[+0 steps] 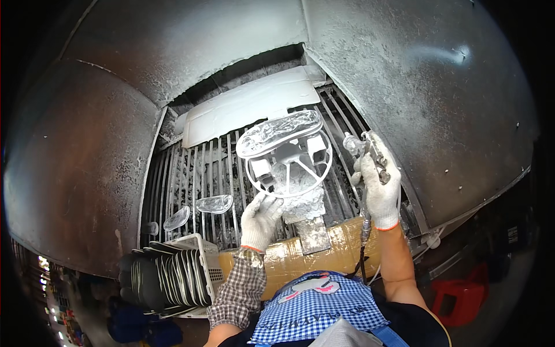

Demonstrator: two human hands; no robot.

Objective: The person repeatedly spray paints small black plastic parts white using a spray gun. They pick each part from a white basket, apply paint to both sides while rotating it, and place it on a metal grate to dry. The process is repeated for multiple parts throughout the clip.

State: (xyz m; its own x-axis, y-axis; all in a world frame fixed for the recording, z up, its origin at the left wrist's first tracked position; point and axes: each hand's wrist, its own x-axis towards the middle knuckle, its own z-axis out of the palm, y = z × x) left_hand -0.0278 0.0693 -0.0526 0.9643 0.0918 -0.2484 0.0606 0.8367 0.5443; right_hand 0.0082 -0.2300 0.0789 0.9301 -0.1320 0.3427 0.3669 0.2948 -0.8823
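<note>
My left hand (260, 222), in a white knit glove below a checked sleeve, has its fingers closed at the near rim of a white spoked wheel (297, 179). On the wheel's far side rests a long, sole-shaped piece (280, 134) with a pale edge and shiny, crinkled clear film across it. Two white blocks stand on the wheel under that piece. A powder-crusted stand (306, 208) shows beneath the wheel. To the right of the wheel, my gloved right hand (378, 182) grips a metal spray gun (357, 146), its hose running down beside my wrist.
Dark metal bars (202, 179) form the rack below, with a white sheet (248, 107) toward the back. Smaller film-covered pieces (214, 203) lie at left. A white crate (203, 260) holds several dark soles (173, 277). Metal panels enclose the sides; a red stool (459, 301) stands right.
</note>
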